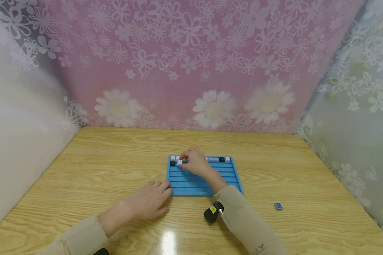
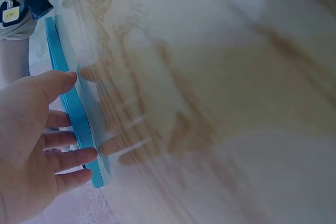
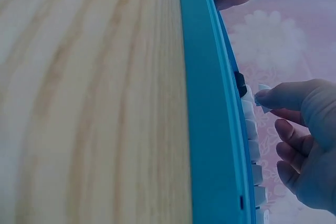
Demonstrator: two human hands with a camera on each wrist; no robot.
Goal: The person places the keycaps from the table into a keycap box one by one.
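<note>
Your right hand (image 1: 196, 163) is up at the far end of the blue tray (image 1: 207, 180), w/ thumb and fingers pinched on a small white keycap (image 1: 179, 162) in the second groove from the back, near the tray's left side. The right wrist view shows the same thing from the side: fingertips (image 3: 268, 97) curled in on the white cap, right above the tray edge. The back row already has a line of keycaps in it, mostly white plus a black keycap (image 1: 221, 159) toward the right and another dark one at the far left corner. Your left hand (image 1: 150, 202) lies flat on the wooden table (image 1: 99, 170), fingers straight and relaxed, not gripping anything, tips touching the tray's near-left edge; the left wrist cam shows the fingers (image 2: 63, 158) laid along the blue rim. The tray sits about mid-table, grooves running left to right, most of them bare. A small blue piece (image 1: 278, 206) sits alone on the table off to the right, well apart from the tray. Can't tell what it is, too small. Pink floral curtain (image 1: 191, 63) behind it all.
</note>
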